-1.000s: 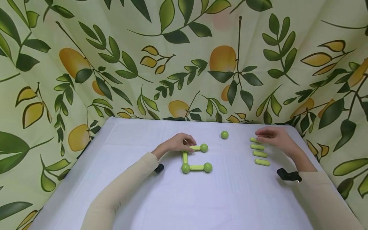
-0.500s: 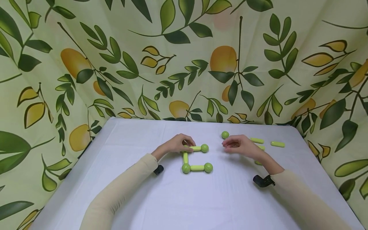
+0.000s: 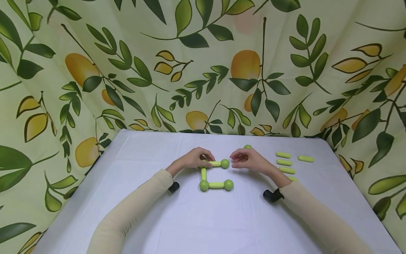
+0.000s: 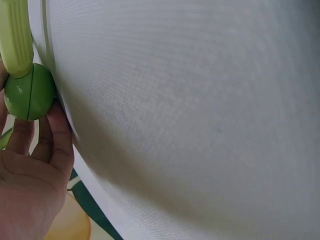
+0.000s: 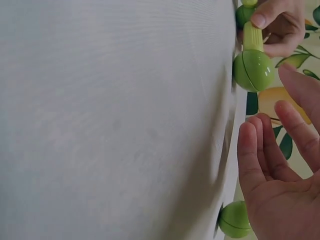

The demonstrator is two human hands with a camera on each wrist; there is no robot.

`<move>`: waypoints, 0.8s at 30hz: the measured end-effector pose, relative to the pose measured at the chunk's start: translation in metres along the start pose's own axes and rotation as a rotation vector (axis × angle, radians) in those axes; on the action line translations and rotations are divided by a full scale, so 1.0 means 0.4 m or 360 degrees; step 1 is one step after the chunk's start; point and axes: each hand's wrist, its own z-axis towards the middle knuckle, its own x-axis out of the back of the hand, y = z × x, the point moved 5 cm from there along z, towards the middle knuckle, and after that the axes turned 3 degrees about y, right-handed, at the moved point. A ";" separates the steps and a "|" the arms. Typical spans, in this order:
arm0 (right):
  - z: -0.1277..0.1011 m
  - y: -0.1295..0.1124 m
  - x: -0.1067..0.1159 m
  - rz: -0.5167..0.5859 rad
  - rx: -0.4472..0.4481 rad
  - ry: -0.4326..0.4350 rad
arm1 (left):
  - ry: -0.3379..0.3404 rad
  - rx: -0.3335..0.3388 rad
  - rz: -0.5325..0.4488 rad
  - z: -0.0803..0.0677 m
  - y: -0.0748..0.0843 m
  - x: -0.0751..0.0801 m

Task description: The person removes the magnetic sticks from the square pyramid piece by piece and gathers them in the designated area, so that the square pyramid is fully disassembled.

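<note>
On the white table a C-shaped chain of light-green rods and green balls lies in front of me. My left hand (image 3: 194,158) pinches the ball (image 4: 30,92) at its far left corner, with the thumb by the joint. From there the top rod (image 3: 216,163) runs right to an end ball (image 3: 225,163). A side rod (image 3: 203,173) leads down to the near corner ball (image 3: 204,185), then a bottom rod (image 3: 216,185) to another ball (image 3: 228,185). My right hand (image 3: 248,160) hovers just right of the far end ball, fingers apart, holding nothing.
A loose green ball (image 3: 247,146) sits behind the right hand, partly hidden by it. Several loose rods (image 3: 283,162) lie in a column to the right, the nearest partly covered by the forearm. One more rod (image 3: 306,159) lies farther right. A leaf-patterned curtain (image 3: 203,70) hangs behind the table.
My right hand has left the loose rods and moved left to beside the chain's far end ball. It uncovered the rod at far right. The left hand and chain have stayed put.
</note>
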 end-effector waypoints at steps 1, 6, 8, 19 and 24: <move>0.006 0.000 -0.004 0.0003 0.0007 -0.0005 | 0.0000 0.0005 0.0000 -0.001 0.000 0.001; 0.030 -0.001 -0.029 0.0030 0.0024 -0.0045 | -0.0003 0.0019 -0.0014 -0.004 0.001 0.005; 0.039 -0.004 -0.040 0.0040 0.0021 -0.0066 | -0.0001 0.0004 -0.0023 -0.005 0.000 0.005; 0.078 -0.026 -0.089 -0.0056 0.0037 -0.0169 | 0.0014 -0.0048 -0.0044 -0.002 -0.003 0.005; 0.079 -0.024 -0.095 -0.0067 0.0005 -0.0167 | 0.0000 -0.0035 -0.0059 -0.002 -0.007 0.002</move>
